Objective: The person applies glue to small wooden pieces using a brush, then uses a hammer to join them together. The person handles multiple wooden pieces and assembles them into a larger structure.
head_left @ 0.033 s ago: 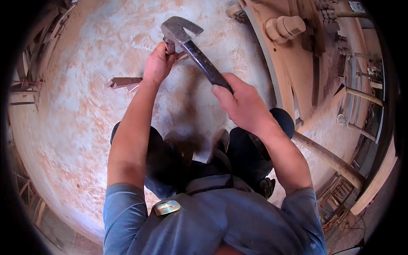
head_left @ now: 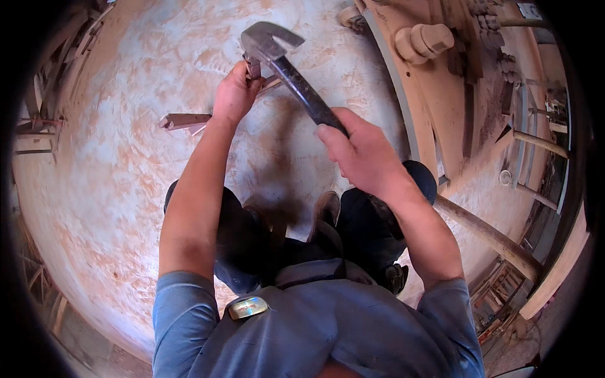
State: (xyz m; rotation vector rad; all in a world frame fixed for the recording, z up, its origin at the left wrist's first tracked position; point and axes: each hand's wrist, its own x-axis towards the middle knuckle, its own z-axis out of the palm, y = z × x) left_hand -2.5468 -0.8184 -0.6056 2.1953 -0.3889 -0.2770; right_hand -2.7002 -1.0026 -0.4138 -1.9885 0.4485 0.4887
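My right hand (head_left: 365,152) grips the black handle of a claw hammer (head_left: 302,88). The hammer's metal head is raised at the far end, right over my left hand (head_left: 233,96). Closed fingers of that hand hold a small, dark reddish-brown piece (head_left: 253,68) upright. The hammer head partly hides it, so its kind and whether the two touch cannot be made out. Beneath my left wrist runs a reddish-brown wooden strip (head_left: 184,121), with its other end showing to the right of the hand, behind the hammer.
A pale, blotchy floor (head_left: 113,189) lies around my feet. On the right stand wooden boards (head_left: 416,94) with a rounded wooden block (head_left: 423,43) on them. A round pole (head_left: 488,234) extends beside my right knee. Wood pieces (head_left: 38,142) are stacked at the left edge.
The hammer and my right hand have shifted very slightly to the right. My left hand and the piece in it stay in place.
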